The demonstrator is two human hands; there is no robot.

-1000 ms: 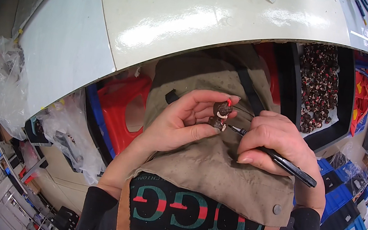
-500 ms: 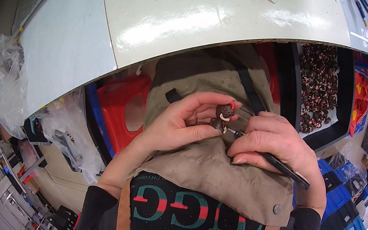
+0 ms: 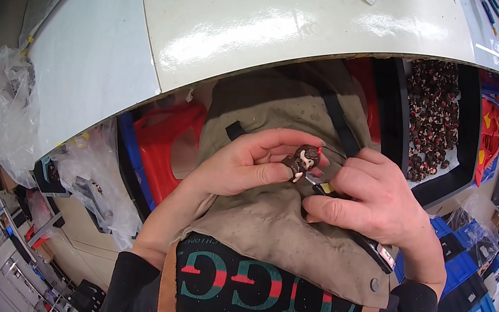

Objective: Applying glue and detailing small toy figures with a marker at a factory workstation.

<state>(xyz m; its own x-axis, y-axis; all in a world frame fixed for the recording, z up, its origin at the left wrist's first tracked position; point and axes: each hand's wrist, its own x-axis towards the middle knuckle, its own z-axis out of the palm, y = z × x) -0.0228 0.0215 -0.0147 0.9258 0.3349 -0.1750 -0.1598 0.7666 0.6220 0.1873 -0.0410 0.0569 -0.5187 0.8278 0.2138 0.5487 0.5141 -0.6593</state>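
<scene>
My left hand (image 3: 246,167) pinches a small dark-brown figurine (image 3: 306,159) between thumb and fingers, above my lap. The figurine has a pale face, brown hair and a red bit on top. My right hand (image 3: 368,198) is closed round a slim black-handled tool (image 3: 373,247), whose thin metal tip points at the figurine's lower part. I cannot tell whether the tip touches it. The back end of the handle sticks out below my right palm. A beige apron (image 3: 253,215) lies under both hands.
A pale tabletop (image 3: 232,16) curves across ahead. A black tray (image 3: 466,145) at the right holds many small brown-and-red figurines (image 3: 431,119). A red plastic stool (image 3: 165,149) stands left, near hanging clear plastic bags (image 3: 10,118). Blue crates (image 3: 461,301) stand at the lower right.
The figurine has turned in my left fingers, so its face now shows. My right hand has shifted its grip and the tool's angle, with the back end of the handle moving left and down.
</scene>
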